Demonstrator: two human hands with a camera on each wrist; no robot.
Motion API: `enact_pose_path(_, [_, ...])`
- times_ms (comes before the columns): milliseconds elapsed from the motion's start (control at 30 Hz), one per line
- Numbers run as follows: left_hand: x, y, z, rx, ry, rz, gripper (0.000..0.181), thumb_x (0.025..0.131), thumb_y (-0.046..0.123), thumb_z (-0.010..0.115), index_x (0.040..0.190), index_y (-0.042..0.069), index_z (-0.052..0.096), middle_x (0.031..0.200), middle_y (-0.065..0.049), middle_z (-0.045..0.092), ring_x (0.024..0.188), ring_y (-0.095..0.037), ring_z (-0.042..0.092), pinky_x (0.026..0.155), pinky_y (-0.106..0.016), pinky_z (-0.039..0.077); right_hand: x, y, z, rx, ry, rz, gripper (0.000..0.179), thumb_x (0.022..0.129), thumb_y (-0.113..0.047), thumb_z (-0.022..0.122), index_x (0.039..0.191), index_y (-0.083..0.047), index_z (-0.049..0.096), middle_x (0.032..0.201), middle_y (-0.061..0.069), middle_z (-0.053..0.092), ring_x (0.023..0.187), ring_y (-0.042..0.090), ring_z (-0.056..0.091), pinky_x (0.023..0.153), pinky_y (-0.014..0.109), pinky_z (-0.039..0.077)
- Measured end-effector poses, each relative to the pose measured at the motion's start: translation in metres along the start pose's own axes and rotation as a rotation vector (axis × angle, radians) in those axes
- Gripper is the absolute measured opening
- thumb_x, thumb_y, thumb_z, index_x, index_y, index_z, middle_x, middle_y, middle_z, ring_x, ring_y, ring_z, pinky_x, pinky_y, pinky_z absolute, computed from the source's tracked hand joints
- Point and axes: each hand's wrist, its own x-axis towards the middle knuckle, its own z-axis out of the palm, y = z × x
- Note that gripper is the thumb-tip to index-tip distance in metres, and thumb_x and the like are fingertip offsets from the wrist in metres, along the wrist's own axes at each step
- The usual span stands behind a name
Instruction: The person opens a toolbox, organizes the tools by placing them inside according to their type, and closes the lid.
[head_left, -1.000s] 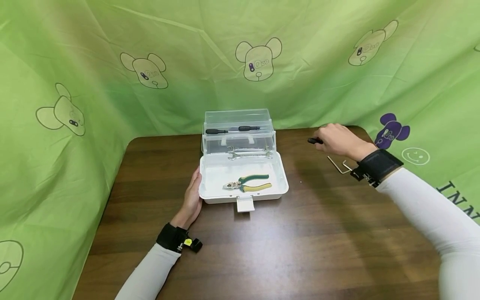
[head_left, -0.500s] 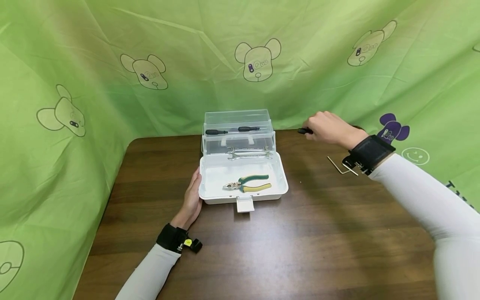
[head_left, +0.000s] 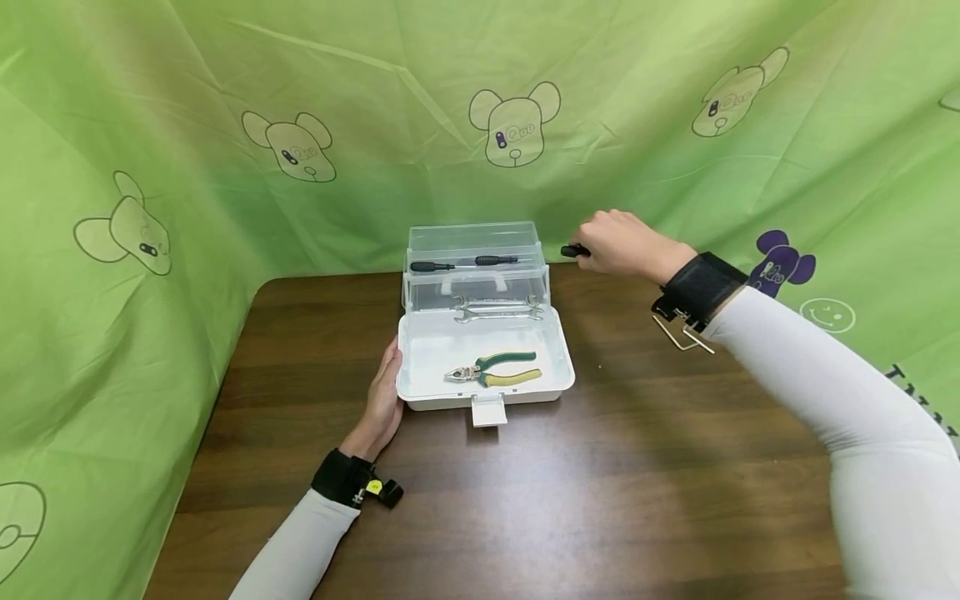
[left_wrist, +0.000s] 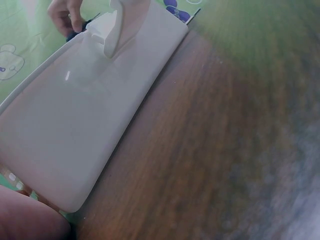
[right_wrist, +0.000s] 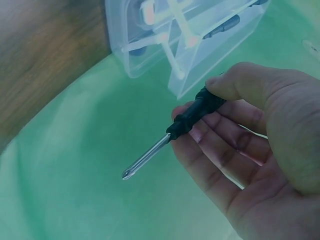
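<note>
My right hand pinches a black-handled Phillips screwdriver between thumb and fingers, held in the air to the right of the toolbox. In the right wrist view its metal shaft points away from the palm. The white toolbox stands with its lid up and clear trays raised. My left hand rests against the box's left side, its fingers partly hidden. Combination pliers with green and yellow handles lie in the base. Two wrenches lie in the lower clear tray, and black-handled screwdrivers in the upper one.
Two L-shaped hex keys lie on the wooden table below the right wrist, partly covered by it. A green printed cloth hangs behind and beside the table. The box's latch hangs open at the front.
My right hand has moved left and slightly up, bringing the screwdriver closer to the toolbox's trays. The left hand has stayed at the box's side.
</note>
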Motion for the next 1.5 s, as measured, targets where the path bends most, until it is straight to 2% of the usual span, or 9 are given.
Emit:
enact_pose_path(267, [0.001,0.0,0.0,0.0,0.007,-0.007,0.058,0.118,0.032,0.024,0.172,0.015,0.009,0.178,-0.002,0.01,0.162,-0.018,0.008,0.131,-0.043,0.01,0.023,-0.01,0.005,0.015,0.004,-0.015,0.027,0.087,-0.002,0.07,0.068,-0.013,0.054,0.07,0.004,0.056,0.061,0.024,0.049,0.057,0.045,0.044])
enact_pose_path(567, [0.0,0.001,0.0,-0.009,0.009,-0.017,0.058,0.118,0.031,0.024,0.172,0.015,0.009,0.178,-0.002,0.009,0.162,-0.018,0.009,0.131,-0.043,0.01,0.045,-0.022,0.008,0.036,-0.017,-0.047,0.019,0.09,-0.001,0.07,0.074,-0.009,0.064,0.075,0.007,0.064,0.063,0.024,0.05,0.059,0.042,0.044])
enact_pose_path(767, [0.001,0.001,0.0,-0.003,0.014,-0.016,0.058,0.118,0.031,0.024,0.172,0.014,0.009,0.178,-0.003,0.01,0.162,-0.018,0.008,0.131,-0.042,0.01,0.06,-0.03,0.008,0.066,-0.036,-0.082,0.011,0.092,-0.001,0.072,0.083,-0.006,0.071,0.083,0.01,0.07,0.067,0.025,0.056,0.063,0.042,0.046])
enact_pose_path(967, [0.001,0.002,0.0,-0.012,0.015,-0.008,0.058,0.118,0.031,0.024,0.172,0.014,0.009,0.178,-0.002,0.01,0.162,-0.018,0.009,0.131,-0.041,0.01,0.075,-0.037,0.008,0.054,-0.039,-0.115,0.016,0.095,-0.002,0.07,0.08,-0.007,0.067,0.079,0.009,0.066,0.066,0.023,0.049,0.062,0.039,0.04])
enact_pose_path(1233, [0.001,0.003,-0.001,-0.014,0.014,-0.015,0.058,0.118,0.03,0.024,0.172,0.014,0.01,0.178,-0.003,0.01,0.162,-0.018,0.01,0.131,-0.041,0.01,0.094,-0.049,0.011,0.073,-0.068,-0.141,0.017,0.096,-0.002,0.07,0.08,-0.006,0.065,0.08,0.009,0.065,0.068,0.022,0.047,0.065,0.037,0.04])
enact_pose_path(1367, [0.001,0.003,-0.001,-0.016,0.011,-0.013,0.058,0.118,0.031,0.024,0.172,0.014,0.01,0.178,-0.003,0.01,0.162,-0.018,0.009,0.131,-0.041,0.01,0.101,-0.054,0.015,0.075,-0.074,-0.159,0.02,0.095,-0.001,0.07,0.078,-0.008,0.062,0.08,0.01,0.066,0.068,0.023,0.048,0.065,0.038,0.04])
enact_pose_path(1500, [0.001,0.002,-0.001,-0.012,0.012,-0.018,0.058,0.118,0.031,0.025,0.172,0.014,0.01,0.178,-0.003,0.009,0.162,-0.018,0.008,0.131,-0.042,0.01,0.105,-0.057,0.017,0.1,-0.087,-0.179,0.023,0.095,0.0,0.069,0.077,-0.009,0.059,0.078,0.008,0.062,0.069,0.022,0.044,0.066,0.037,0.035])
